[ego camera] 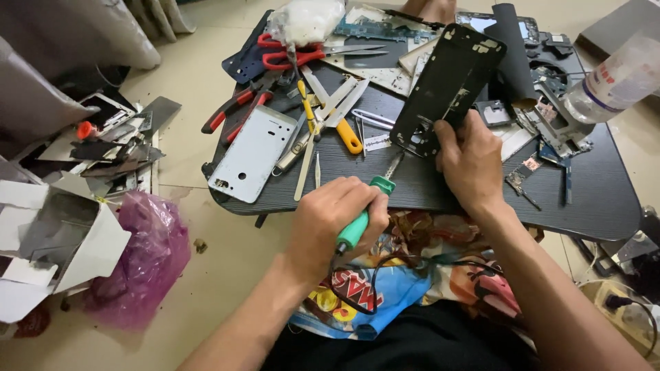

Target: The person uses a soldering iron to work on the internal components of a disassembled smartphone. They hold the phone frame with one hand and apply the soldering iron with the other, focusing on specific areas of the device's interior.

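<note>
Black phone frame (450, 86) is pinched at its lower edge by the right hand (471, 161), tilted above the dark table (605, 199). Green-handled soldering iron (361, 220) is fisted in the left hand (330, 223), tip just below the frame. Risk: fingers burned if the tip slips; cord snagged.

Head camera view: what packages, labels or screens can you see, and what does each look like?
Clear plastic bottle: upper right, lying tilted, white label with blue band.
White cardboard box: floor at left, torn open.
Pink plastic bag: floor beside the box, crumpled.
</note>
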